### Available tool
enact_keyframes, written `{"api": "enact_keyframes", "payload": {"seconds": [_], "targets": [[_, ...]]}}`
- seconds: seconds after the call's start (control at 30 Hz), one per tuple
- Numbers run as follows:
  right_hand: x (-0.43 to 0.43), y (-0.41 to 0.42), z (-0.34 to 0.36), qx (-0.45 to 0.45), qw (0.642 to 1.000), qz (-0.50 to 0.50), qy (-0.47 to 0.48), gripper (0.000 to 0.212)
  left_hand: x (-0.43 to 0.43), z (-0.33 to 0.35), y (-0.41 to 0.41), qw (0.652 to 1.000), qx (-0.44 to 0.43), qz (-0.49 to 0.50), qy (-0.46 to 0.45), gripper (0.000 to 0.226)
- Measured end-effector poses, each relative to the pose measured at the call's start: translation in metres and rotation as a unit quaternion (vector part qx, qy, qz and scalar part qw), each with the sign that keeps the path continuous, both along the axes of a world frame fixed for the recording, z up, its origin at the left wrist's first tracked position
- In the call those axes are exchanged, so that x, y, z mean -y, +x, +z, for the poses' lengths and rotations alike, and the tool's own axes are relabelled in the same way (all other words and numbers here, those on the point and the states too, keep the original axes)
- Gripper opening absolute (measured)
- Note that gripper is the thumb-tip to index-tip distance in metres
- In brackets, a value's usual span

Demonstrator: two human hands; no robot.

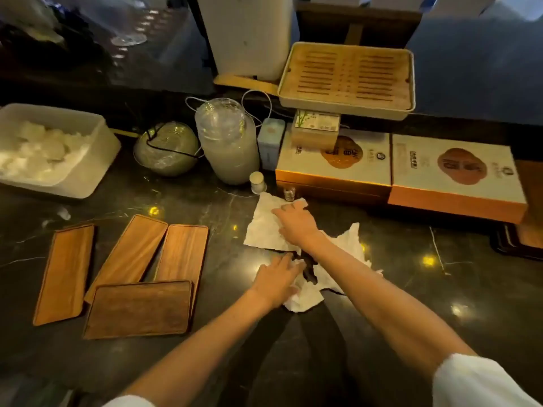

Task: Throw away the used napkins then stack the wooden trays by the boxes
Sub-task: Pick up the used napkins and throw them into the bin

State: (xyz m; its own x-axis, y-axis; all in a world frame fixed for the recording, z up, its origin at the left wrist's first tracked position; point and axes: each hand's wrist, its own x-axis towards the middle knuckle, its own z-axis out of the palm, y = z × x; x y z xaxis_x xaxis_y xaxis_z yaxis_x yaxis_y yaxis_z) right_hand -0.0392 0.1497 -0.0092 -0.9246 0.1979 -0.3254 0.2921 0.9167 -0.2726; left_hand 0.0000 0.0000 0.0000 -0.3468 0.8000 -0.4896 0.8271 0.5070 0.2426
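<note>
A tea shop or tea-room counter, by the look of it; printed gift boxes [399, 168] line the dark marble counter [382, 289]; a slatted bamboo tea tray [346, 77] sits atop them; stacked clear cups [226, 139] just left.

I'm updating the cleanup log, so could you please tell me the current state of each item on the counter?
Used napkins: crumpled, spread on the counter, both hands on them.
Left hand: open, resting on a napkin.
Right hand: open, pressing a napkin.
Wooden trays: four, unstacked, lying flat; the nearest overlaps two others.
Boxes: closed, side by side.
Slatted tray: perched on a small carton.
White bin: open, holds white material.
</note>
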Motion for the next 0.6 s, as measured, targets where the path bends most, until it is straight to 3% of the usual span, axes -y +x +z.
{"api": "enact_keyframes", "payload": {"seconds": [0.13,0.27,0.37,0.43,0.5,0.6], "targets": [[0.009,-0.004,-0.022,0.031,0.999,-0.012,0.033,0.065,0.005,-0.025,0.005,0.999,-0.041,-0.023,-0.019,0.053],[0.012,0.003,-0.033,-0.031,0.998,-0.031,0.038,0.057,0.020,-0.043,0.004,0.997,-0.065,-0.013,0.037,0.037],[0.015,0.012,-0.027,-0.091,0.992,-0.061,-0.056,0.046,0.030,-0.043,0.005,0.995,-0.046,0.025,0.081,0.027],[0.014,0.024,-0.014,-0.144,0.970,-0.133,-0.142,0.037,0.039,-0.037,0.004,0.987,-0.015,0.083,0.134,0.020],[0.014,0.046,0.003,-0.187,0.927,-0.226,-0.236,0.033,0.052,-0.026,0.006,0.959,0.045,0.193,0.205,0.014],[0.022,0.099,0.030,-0.219,0.858,-0.316,-0.341,0.043,0.078,-0.010,0.010,0.862,0.156,0.397,0.275,0.017]]}}
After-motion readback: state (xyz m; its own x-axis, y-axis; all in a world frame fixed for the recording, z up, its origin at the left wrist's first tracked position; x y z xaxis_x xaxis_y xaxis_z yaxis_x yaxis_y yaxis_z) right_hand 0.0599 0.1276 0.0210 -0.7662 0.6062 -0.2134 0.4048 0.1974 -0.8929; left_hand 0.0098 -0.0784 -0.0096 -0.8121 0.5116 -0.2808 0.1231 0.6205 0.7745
